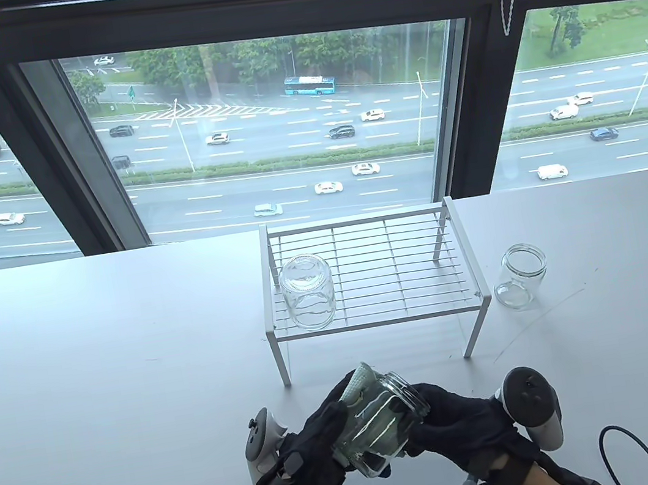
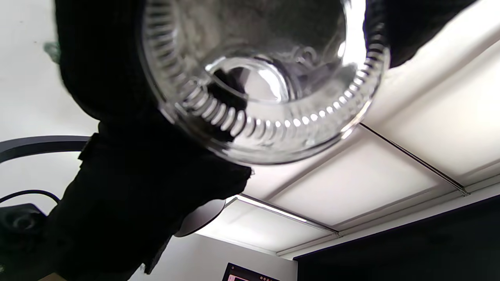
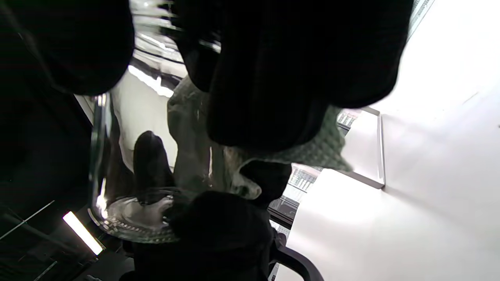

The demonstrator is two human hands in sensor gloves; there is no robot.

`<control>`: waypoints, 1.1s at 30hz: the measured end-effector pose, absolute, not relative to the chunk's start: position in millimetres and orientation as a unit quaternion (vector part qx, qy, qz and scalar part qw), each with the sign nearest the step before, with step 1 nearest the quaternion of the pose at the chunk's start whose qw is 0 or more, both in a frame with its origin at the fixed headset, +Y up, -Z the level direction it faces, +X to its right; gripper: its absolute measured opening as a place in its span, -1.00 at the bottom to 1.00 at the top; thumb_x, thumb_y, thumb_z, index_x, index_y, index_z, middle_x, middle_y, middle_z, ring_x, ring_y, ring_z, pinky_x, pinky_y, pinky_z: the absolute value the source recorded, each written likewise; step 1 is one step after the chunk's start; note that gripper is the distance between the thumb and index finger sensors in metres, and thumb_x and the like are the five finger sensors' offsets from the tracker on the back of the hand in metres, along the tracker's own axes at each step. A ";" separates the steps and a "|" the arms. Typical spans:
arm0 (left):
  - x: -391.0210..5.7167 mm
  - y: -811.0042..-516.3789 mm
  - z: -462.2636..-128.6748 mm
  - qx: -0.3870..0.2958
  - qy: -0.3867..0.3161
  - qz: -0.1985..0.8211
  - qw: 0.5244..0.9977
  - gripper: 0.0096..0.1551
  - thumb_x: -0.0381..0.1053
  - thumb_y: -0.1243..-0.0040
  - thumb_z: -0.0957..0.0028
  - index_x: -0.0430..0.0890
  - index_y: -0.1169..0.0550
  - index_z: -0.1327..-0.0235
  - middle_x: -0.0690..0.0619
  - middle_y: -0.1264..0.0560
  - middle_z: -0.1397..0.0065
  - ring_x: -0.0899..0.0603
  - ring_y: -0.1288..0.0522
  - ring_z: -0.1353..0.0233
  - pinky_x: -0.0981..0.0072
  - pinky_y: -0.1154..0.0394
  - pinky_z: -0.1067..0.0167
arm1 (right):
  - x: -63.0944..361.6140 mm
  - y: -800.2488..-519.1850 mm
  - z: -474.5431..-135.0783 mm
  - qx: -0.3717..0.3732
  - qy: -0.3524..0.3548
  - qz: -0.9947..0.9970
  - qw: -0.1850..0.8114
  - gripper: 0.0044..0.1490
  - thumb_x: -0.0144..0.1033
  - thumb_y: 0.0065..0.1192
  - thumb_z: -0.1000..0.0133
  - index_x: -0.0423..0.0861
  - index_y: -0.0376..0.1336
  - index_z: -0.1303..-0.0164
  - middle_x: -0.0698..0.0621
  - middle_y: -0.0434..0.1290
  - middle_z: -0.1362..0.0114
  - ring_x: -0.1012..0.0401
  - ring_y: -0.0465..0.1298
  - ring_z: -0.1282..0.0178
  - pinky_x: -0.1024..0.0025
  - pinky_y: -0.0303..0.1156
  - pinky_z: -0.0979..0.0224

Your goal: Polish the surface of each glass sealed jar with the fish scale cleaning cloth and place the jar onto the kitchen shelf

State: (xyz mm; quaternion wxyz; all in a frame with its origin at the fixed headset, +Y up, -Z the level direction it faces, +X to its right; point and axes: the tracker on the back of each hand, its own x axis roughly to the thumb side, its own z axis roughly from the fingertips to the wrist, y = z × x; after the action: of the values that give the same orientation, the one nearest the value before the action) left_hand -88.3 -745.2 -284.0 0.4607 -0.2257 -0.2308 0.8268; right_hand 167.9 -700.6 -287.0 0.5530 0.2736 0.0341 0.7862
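A clear glass jar is held tilted above the table's front edge, its mouth pointing up and to the right. My left hand presses a pale green cloth against the jar's left side. My right hand grips the jar at its mouth end. The left wrist view shows the jar's ribbed base close up. In the right wrist view the cloth lies behind the glass. A second jar stands mouth down on the white wire shelf. A third jar stands upright on the table, right of the shelf.
The white table runs back to a large window. A black cable loops at the front right corner. The shelf's legs stand just behind my hands.
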 end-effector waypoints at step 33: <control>-88.7 -687.9 -256.4 0.168 -0.303 0.493 0.798 0.15 0.38 -0.47 0.11 0.13 -0.07 -0.59 -0.45 -0.16 -0.54 -0.57 -0.44 -0.28 -0.08 -0.65 -0.08 | 179.0 -731.2 -288.1 0.040 0.277 0.695 0.662 -0.33 0.39 0.21 0.04 0.13 0.60 0.08 -0.06 0.78 0.19 0.14 0.77 0.30 0.24 0.67 0.17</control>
State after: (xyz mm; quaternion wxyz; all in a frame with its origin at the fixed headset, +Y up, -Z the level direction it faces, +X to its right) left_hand -88.7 -687.9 -256.4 0.7982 0.1681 -0.3030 0.4927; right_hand 179.0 -731.2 -288.1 0.6625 0.0398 0.2766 0.6950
